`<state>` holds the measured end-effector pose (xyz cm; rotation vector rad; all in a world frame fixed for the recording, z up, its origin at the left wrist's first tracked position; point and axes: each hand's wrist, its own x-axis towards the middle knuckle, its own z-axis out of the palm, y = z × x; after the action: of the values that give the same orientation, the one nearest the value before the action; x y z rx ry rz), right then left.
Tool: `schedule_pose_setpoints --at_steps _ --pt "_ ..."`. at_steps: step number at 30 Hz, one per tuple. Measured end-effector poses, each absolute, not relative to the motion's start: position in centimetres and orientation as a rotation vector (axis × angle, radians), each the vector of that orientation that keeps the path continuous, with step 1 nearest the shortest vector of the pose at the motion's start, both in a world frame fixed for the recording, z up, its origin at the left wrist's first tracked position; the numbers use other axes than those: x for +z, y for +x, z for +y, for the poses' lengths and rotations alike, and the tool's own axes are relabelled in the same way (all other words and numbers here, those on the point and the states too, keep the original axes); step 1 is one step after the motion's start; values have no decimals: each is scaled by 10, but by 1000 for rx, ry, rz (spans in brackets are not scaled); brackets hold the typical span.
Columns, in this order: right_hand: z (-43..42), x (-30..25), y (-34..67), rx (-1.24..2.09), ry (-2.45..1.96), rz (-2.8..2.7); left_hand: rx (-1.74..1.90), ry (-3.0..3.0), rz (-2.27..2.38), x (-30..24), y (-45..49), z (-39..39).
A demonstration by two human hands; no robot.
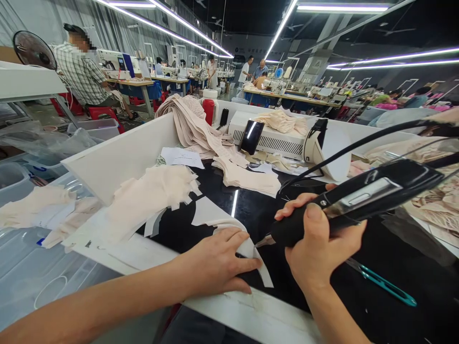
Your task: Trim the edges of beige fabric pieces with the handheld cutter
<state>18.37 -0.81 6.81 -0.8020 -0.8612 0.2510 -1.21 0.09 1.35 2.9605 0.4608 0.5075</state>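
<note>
My right hand (319,243) is closed round a black corded cutting tool (362,196), its metal tip touching a pale fabric piece (247,248) on the black glossy worktop (251,210). My left hand (218,263) lies flat with fingers stretched out, pressing that fabric piece down just left of the tip. A curved offcut strip runs from under my fingers toward the table's near edge.
Beige fabric stacks (150,196) lie left and at the back (247,177). A white machine box (268,136) stands behind. Teal-handled scissors (387,284) lie at right. White side walls (122,155) bound the table. People sit at sewing tables beyond.
</note>
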Motion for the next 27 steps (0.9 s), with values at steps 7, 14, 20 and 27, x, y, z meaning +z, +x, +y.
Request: schedule_pose_setpoints --at_steps 7,14,20,27 --pt "0 73 183 257 -746 -858 458 2955 490 16 -14 -1" --pt "4 69 180 298 -728 -871 412 2937 498 17 -15 -2" --pt "4 65 178 287 -786 -919 392 2927 514 19 -16 -3" --pt "13 65 177 313 -707 -894 385 2891 521 18 -19 -1"
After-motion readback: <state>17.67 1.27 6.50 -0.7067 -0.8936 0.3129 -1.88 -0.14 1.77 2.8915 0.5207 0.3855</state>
